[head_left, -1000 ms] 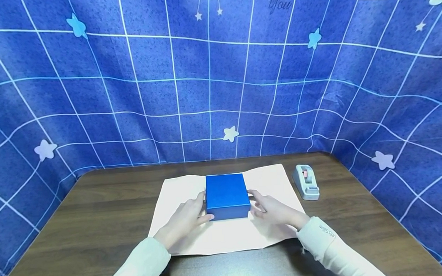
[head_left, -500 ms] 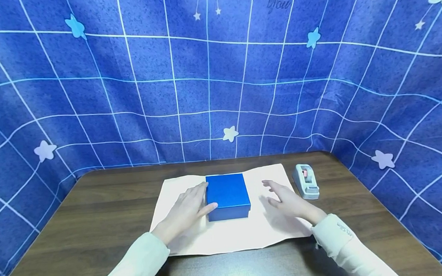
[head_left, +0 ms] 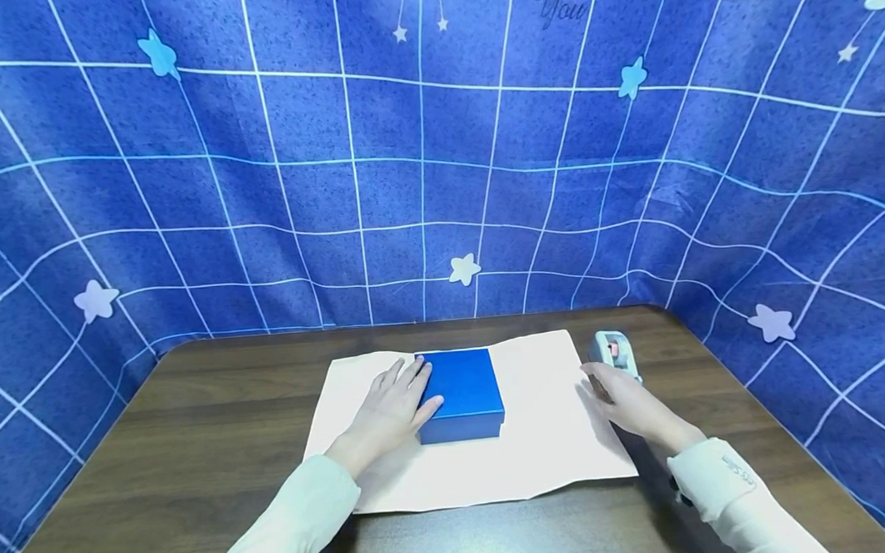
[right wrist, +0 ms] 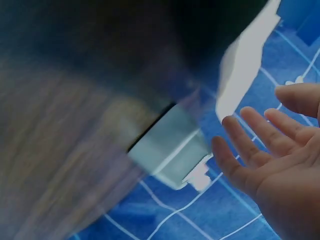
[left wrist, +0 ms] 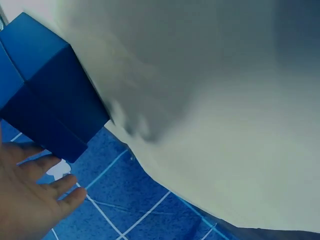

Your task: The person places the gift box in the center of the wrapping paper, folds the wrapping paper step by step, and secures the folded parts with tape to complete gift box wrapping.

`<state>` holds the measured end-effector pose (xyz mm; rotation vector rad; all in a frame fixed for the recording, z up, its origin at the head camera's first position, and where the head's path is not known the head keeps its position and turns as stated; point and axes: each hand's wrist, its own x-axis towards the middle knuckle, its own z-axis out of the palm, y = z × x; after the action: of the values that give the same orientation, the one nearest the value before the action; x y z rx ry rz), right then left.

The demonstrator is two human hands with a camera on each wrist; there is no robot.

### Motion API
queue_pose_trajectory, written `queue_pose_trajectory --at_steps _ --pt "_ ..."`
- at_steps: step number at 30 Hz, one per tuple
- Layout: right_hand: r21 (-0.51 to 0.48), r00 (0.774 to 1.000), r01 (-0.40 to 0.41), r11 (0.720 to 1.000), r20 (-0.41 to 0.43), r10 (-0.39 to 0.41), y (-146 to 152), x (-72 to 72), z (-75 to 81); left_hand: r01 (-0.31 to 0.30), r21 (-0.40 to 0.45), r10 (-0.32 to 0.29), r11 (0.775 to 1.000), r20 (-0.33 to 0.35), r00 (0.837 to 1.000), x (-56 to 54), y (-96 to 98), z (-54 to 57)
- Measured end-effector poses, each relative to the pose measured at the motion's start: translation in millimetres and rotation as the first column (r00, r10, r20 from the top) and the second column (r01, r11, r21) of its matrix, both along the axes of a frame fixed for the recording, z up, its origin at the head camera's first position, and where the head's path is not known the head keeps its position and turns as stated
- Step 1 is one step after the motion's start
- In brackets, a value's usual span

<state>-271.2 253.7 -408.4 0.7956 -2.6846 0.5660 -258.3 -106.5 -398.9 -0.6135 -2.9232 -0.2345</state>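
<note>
A blue box (head_left: 465, 384) stands on a white sheet of paper (head_left: 549, 438) in the middle of the table. My left hand (head_left: 386, 411) rests at the box's left side, fingers extended, with fingertips and thumb over the top edge. In the left wrist view that hand (left wrist: 32, 187) appears beside the box (left wrist: 57, 95), its fingers spread. My right hand (head_left: 637, 404) hovers over the paper's right edge, partly covering a pale blue tape dispenser (head_left: 615, 349). The right wrist view has the dispenser (right wrist: 172, 145) in front of the extended fingers of the hand (right wrist: 285, 165), which hold nothing.
The brown wooden table (head_left: 217, 422) extends on both sides of the paper. Behind it hangs a blue curtain (head_left: 378, 188) with white grid lines and stars, reaching round to the left and right sides.
My right hand has left the box's right side and moved right to the tape dispenser. My left hand has shifted up so its fingers lie over the box's top edge. The box stays put.
</note>
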Motion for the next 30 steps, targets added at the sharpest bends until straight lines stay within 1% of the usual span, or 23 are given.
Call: queue_pose_trajectory --at_steps 2,5,9,11,13,16,19,23,27,30 --pt "0.049 0.999 0.008 0.999 -0.036 -0.006 6.0 0.5 -3.4 0.005 0.004 -0.005 1.0 -0.005 1.0 -0.3 -0.6 -1.7" --pt "0.101 0.999 0.003 0.995 -0.055 0.002 13.0 2.1 -8.6 0.007 -0.003 -0.007 1.0 -0.016 1.0 -1.2 -1.2 -3.9" --pt "0.185 0.998 0.006 0.983 -0.068 0.007 18.0 4.7 -14.4 0.001 -0.009 -0.002 1.0 -0.037 0.999 -2.0 -1.5 -6.7" --pt "0.21 0.996 0.008 0.978 -0.083 0.01 18.9 5.7 -16.6 0.0 -0.002 0.0 1.0 -0.042 0.999 -2.3 -1.6 -8.0" --pt "0.21 0.995 0.009 0.978 -0.101 0.013 19.5 6.2 -18.4 0.0 0.01 0.001 1.0 -0.04 0.999 -2.4 -1.5 -8.7" --pt "0.177 0.993 0.009 0.984 -0.118 0.013 19.9 6.8 -19.8 -0.003 0.017 0.004 1.0 -0.031 1.0 -2.7 -1.3 -9.7" --pt "0.117 0.993 0.001 0.993 -0.117 0.013 20.2 6.6 -20.0 -0.006 0.018 0.006 1.0 -0.028 1.0 -2.4 -1.3 -9.8" --pt "0.018 0.997 -0.023 1.0 -0.069 0.024 19.6 5.6 -20.6 -0.006 0.017 0.006 1.0 -0.019 1.0 -1.3 -2.0 -8.7" --pt "-0.09 0.998 -0.063 0.994 -0.017 0.061 17.7 4.2 -24.4 -0.006 0.02 0.006 1.0 -0.004 1.0 -1.8 -2.0 -8.1" --pt "-0.126 0.999 -0.051 0.991 -0.006 0.051 14.9 3.2 -25.7 -0.008 0.014 0.008 1.0 0.006 1.0 -2.0 -1.3 -7.7"
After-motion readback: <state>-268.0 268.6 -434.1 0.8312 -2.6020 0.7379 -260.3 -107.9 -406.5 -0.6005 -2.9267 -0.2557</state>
